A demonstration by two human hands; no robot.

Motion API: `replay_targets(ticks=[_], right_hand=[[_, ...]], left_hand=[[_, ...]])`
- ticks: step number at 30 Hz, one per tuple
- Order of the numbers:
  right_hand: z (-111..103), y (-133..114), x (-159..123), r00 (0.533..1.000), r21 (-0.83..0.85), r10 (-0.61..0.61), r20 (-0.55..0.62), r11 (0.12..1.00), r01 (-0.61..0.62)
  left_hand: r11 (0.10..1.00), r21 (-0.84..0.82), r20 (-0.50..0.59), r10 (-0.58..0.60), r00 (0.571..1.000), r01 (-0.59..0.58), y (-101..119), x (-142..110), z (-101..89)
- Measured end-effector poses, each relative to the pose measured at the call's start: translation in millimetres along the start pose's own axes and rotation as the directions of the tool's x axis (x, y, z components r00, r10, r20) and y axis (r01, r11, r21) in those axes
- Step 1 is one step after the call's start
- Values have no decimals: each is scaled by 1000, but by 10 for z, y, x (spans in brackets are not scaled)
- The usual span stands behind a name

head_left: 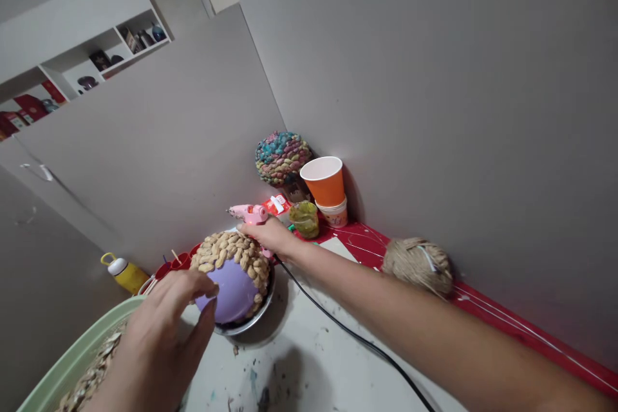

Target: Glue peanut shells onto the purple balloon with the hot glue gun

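The right hand [270, 236] reaches across the table [313, 360], its grip closed around a pink glue gun [250, 212] held just above the top of a purple balloon [232, 290]. The balloon sits in a metal bowl [255, 318] near the middle of the table, and peanut shells [232, 251] cover its upper half. The gun's black cord [347, 331] trails back along the forearm. The left hand [159, 328] hovers in front of the balloon, fingertips pinched narrowly together; I cannot tell whether they hold anything. Below it lies a green tray [67, 360] of loose shells. In the corner stand an orange paper cup [324, 181], a multicoloured shell ball [282, 158] and a small yellow-green jar [305, 219]; a ball of twine [418, 264] rests by the wall, and a yellow bottle [126, 273] lies at the left
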State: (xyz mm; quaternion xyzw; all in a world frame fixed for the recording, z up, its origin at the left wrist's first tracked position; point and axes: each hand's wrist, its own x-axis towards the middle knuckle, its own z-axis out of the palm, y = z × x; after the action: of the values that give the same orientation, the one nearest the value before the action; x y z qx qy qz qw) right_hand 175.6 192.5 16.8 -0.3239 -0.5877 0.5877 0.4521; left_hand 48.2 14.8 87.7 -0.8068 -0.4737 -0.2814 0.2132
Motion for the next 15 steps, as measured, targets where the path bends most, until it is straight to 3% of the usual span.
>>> replay_targets(ticks=[3,8,15], right_hand=[[-9,5,-23,1000,14,25,18,1000,-25],[-26,-34,-67,999,55,-44,4,997,44],[-26,-24,-75,996,63,-83,-19,994,84]], left_hand=[[995,100,98,16,995,-26,-60,110,162],[979,201,203,-68,977,27,-143,182,389],[948,315,274,-129,953,38,-129,224,405]])
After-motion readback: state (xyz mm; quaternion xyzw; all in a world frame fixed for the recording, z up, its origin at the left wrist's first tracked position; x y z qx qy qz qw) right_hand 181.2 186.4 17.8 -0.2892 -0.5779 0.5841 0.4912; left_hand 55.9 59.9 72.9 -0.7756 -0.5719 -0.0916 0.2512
